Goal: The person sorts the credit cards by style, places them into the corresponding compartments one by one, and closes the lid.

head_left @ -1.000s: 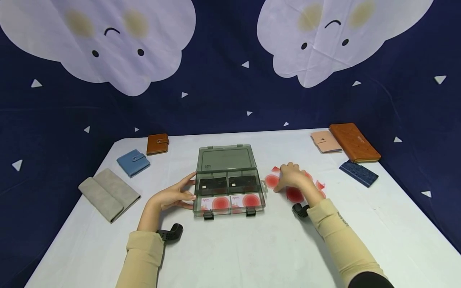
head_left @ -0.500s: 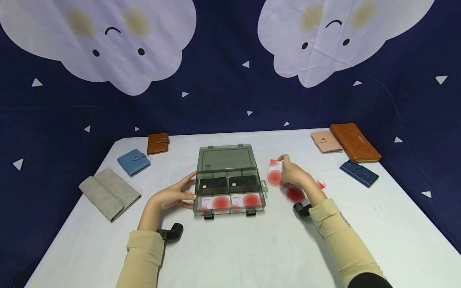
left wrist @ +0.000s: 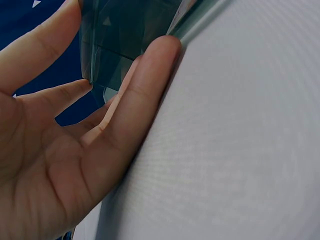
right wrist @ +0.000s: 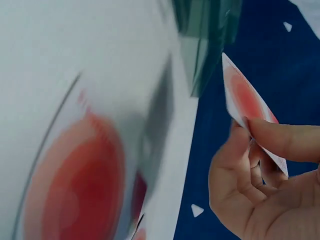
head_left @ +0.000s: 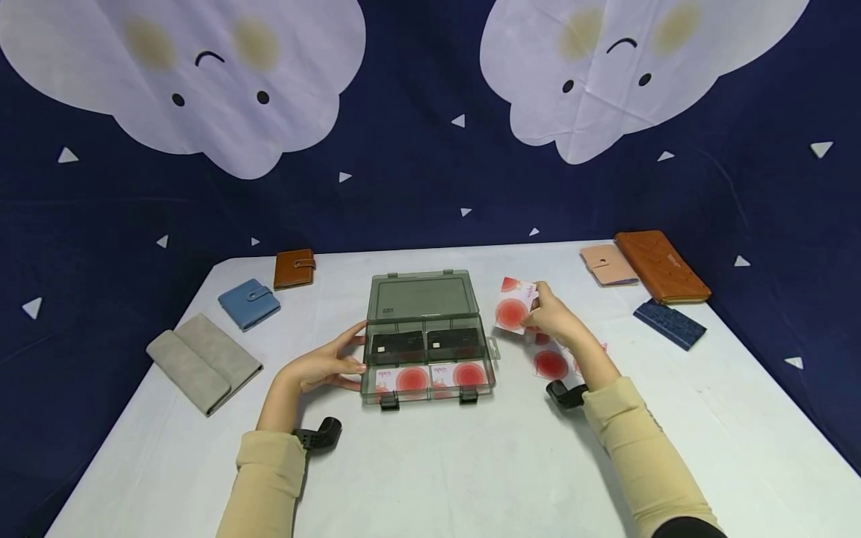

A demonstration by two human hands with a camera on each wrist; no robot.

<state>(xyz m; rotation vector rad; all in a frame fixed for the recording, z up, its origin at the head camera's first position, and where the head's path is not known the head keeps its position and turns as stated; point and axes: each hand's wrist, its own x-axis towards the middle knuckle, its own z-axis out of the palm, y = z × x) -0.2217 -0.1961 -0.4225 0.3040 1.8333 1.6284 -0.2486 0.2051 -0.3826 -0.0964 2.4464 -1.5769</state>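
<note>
A translucent green compartment box [head_left: 424, 284] lies with its lid folded back in the middle of the table. Black cards [head_left: 398, 348] fill its two rear compartments, and white cards with red circles [head_left: 412, 379] lie in the two front ones. My left hand [head_left: 324, 365] touches the box's left side with spread, fairly straight fingers, also seen in the left wrist view. To the right of the box, my right hand [head_left: 554, 314] pinches a red-and-white card [head_left: 513, 308] between thumb and fingers, raised off the table. More such cards [head_left: 551, 365] lie beneath that hand, partly hidden.
At the left are a grey wallet [head_left: 205, 364], a blue wallet [head_left: 249, 304] and a brown wallet [head_left: 294, 269]. Back right hold a pink wallet [head_left: 608, 264], a large brown wallet [head_left: 662, 265] and a dark blue case [head_left: 670, 323]. A cloud-patterned curtain [head_left: 424, 202] hangs behind.
My right hand has picked a red-and-white card up from the scattered ones and lifted it, tilting it toward the back. My left hand and the box have stayed in place.
</note>
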